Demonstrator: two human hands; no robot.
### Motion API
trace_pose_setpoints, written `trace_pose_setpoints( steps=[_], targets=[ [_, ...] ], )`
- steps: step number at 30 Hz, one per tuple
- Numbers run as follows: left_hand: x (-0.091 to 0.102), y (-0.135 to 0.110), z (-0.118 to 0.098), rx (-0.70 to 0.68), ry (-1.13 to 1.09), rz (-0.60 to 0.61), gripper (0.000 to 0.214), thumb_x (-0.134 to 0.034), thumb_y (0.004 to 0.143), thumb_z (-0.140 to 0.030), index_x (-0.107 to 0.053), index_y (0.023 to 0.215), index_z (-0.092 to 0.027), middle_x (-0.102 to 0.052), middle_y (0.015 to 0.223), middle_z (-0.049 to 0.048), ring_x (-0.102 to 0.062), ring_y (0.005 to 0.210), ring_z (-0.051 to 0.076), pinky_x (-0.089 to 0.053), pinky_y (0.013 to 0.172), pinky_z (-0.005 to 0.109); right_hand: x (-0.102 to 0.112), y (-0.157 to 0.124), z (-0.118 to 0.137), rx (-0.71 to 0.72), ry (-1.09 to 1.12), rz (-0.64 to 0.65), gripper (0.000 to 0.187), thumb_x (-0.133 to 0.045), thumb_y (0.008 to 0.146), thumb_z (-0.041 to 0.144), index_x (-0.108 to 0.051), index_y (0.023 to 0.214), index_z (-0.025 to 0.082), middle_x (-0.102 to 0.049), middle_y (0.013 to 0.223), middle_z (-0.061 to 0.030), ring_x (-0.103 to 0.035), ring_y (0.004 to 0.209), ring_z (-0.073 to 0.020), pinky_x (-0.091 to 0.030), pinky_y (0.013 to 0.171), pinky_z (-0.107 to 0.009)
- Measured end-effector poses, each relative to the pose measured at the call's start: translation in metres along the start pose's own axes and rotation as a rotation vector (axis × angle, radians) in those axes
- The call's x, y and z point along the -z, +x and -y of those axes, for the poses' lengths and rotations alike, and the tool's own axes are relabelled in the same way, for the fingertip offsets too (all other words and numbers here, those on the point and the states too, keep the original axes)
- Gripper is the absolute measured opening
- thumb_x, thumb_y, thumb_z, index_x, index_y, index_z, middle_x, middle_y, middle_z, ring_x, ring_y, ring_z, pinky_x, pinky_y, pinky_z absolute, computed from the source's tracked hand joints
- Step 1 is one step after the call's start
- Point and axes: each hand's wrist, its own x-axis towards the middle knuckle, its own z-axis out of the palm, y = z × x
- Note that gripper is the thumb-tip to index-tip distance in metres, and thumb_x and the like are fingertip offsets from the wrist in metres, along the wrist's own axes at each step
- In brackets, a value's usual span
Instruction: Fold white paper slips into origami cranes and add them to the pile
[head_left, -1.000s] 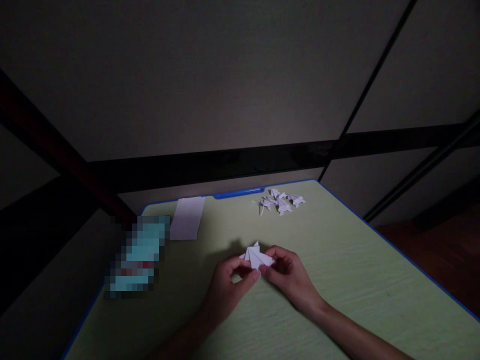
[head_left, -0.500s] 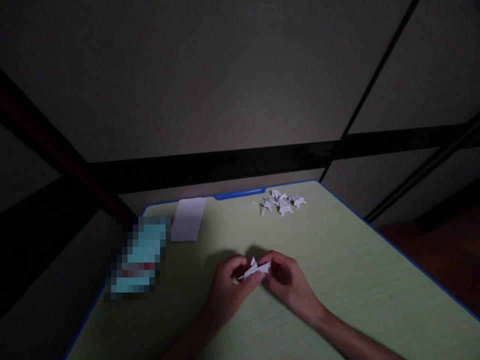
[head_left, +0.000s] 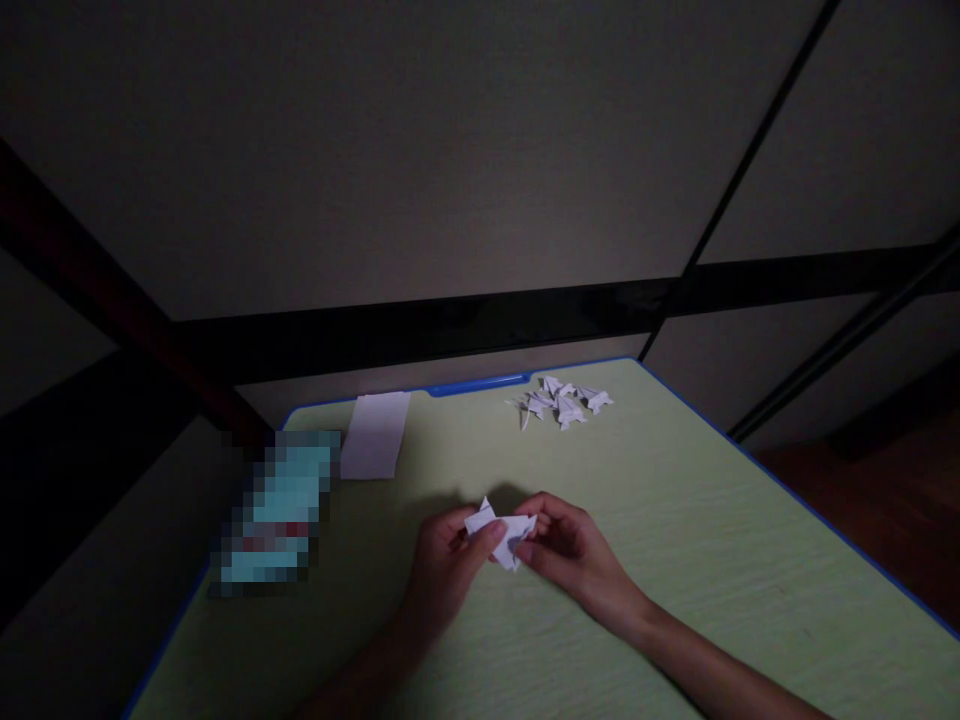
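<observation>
A small folded piece of white paper point(head_left: 508, 533) with pointed corners is between my two hands, above the near middle of the table. My left hand point(head_left: 450, 560) pinches it from the left, its thumb lying across the top face. From the right, my right hand point(head_left: 574, 550) grips the other end between thumb and fingers. Parts of the fingers behind the paper are hidden. Farther off, toward the back edge, lie several folded white paper figures point(head_left: 568, 410), close together, with thin paper strips point(head_left: 523, 415) at their left.
The pale green table point(head_left: 675, 540) has a blue rim and a blue handle-like strip point(head_left: 480, 386) at the back. White paper sheets point(head_left: 376, 435) lie at the back left. Beside them is a blurred turquoise item point(head_left: 281, 510). Wardrobe-like panels point(head_left: 450, 160) stand behind.
The folded paper has been turned so that more of its flat face and several points show. My left thumb has shifted left along it, and both hands have moved slightly.
</observation>
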Motion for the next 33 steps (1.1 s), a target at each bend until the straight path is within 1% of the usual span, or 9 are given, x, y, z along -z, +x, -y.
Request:
trace_pose_setpoints(
  steps=[3, 5, 12, 18, 20, 23, 26, 30, 33],
  targets=[
    [-0.0012, -0.0014, -0.0028, 0.025, -0.027, 0.026, 0.021, -0.060, 0.056, -0.031, -0.053, 0.050, -0.012, -0.047, 0.046, -0.0030, -0.039, 0.047, 0.009, -0.031, 0.045, 0.018, -0.0004, 0.0001, -0.0027, -0.032, -0.063, -0.024, 0.026, -0.065, 0.061, 0.035, -0.047, 0.062, 0.015, -0.040, 0.052, 0.0061, -0.035, 0.048, -0.0059, -0.027, 0.046, -0.019],
    [-0.0014, -0.0022, -0.0027, 0.037, -0.032, 0.035, 0.021, -0.060, 0.055, -0.031, -0.053, 0.049, -0.012, -0.046, 0.045, -0.0035, -0.039, 0.046, 0.008, -0.031, 0.045, 0.018, -0.0006, 0.0001, -0.0032, -0.049, -0.079, -0.029, 0.029, -0.064, 0.061, 0.037, -0.046, 0.059, 0.015, -0.039, 0.050, 0.0063, -0.034, 0.047, -0.0057, -0.026, 0.044, -0.019],
    [-0.0006, -0.0027, 0.0006, 0.073, -0.040, 0.064, 0.022, -0.061, 0.056, -0.032, -0.051, 0.051, -0.014, -0.048, 0.047, -0.0038, -0.042, 0.048, 0.009, -0.032, 0.046, 0.019, -0.0019, -0.0015, -0.0005, -0.091, -0.083, -0.084, 0.035, -0.065, 0.057, 0.042, -0.044, 0.056, 0.015, -0.040, 0.047, 0.0063, -0.031, 0.044, -0.0047, -0.023, 0.042, -0.019],
    [-0.0005, -0.0024, -0.0006, 0.062, -0.024, 0.095, 0.022, -0.061, 0.057, -0.032, -0.051, 0.050, -0.014, -0.050, 0.047, -0.0033, -0.044, 0.048, 0.010, -0.032, 0.046, 0.019, -0.0020, -0.0037, 0.0002, -0.101, -0.091, -0.130, 0.038, -0.068, 0.053, 0.043, -0.042, 0.052, 0.016, -0.039, 0.044, 0.0071, -0.029, 0.041, -0.0042, -0.020, 0.039, -0.018],
    [-0.0007, -0.0026, -0.0012, 0.060, -0.035, 0.080, 0.022, -0.061, 0.056, -0.032, -0.051, 0.049, -0.014, -0.049, 0.046, -0.0037, -0.043, 0.047, 0.009, -0.032, 0.046, 0.019, -0.0023, -0.0039, 0.0020, -0.102, -0.080, -0.111, 0.037, -0.068, 0.053, 0.043, -0.043, 0.053, 0.016, -0.039, 0.044, 0.0069, -0.030, 0.041, -0.0045, -0.020, 0.039, -0.018],
    [-0.0007, -0.0021, -0.0024, 0.065, -0.066, 0.060, 0.020, -0.061, 0.056, -0.031, -0.052, 0.050, -0.013, -0.049, 0.045, -0.0043, -0.043, 0.046, 0.009, -0.032, 0.046, 0.019, -0.0027, -0.0036, 0.0052, -0.103, -0.029, -0.044, 0.034, -0.068, 0.055, 0.041, -0.046, 0.057, 0.015, -0.042, 0.048, 0.0059, -0.035, 0.045, -0.0057, -0.025, 0.043, -0.019],
    [-0.0001, -0.0013, -0.0029, 0.068, -0.091, 0.054, 0.020, -0.061, 0.056, -0.031, -0.054, 0.053, -0.013, -0.050, 0.046, -0.0039, -0.044, 0.046, 0.009, -0.033, 0.046, 0.019, -0.0021, -0.0026, 0.0060, -0.091, 0.000, -0.023, 0.032, -0.068, 0.055, 0.038, -0.046, 0.057, 0.016, -0.041, 0.050, 0.0061, -0.037, 0.047, -0.0062, -0.028, 0.045, -0.019],
    [0.0004, -0.0024, -0.0009, 0.100, -0.114, 0.067, 0.021, -0.062, 0.055, -0.032, -0.053, 0.053, -0.013, -0.051, 0.047, -0.0033, -0.044, 0.047, 0.009, -0.033, 0.047, 0.019, -0.0002, -0.0013, 0.0036, -0.082, -0.082, 0.006, 0.032, -0.064, 0.060, 0.041, -0.046, 0.054, 0.015, -0.042, 0.045, 0.0061, -0.033, 0.042, -0.0052, -0.024, 0.041, -0.019],
    [-0.0005, -0.0046, 0.0006, 0.135, -0.126, 0.098, 0.023, -0.064, 0.054, -0.033, -0.053, 0.054, -0.013, -0.051, 0.048, -0.0033, -0.044, 0.047, 0.009, -0.033, 0.047, 0.019, 0.0001, -0.0017, 0.0026, -0.073, -0.119, 0.021, 0.034, -0.062, 0.061, 0.043, -0.046, 0.051, 0.015, -0.041, 0.043, 0.0061, -0.031, 0.040, -0.0045, -0.022, 0.040, -0.019]
  ],
)
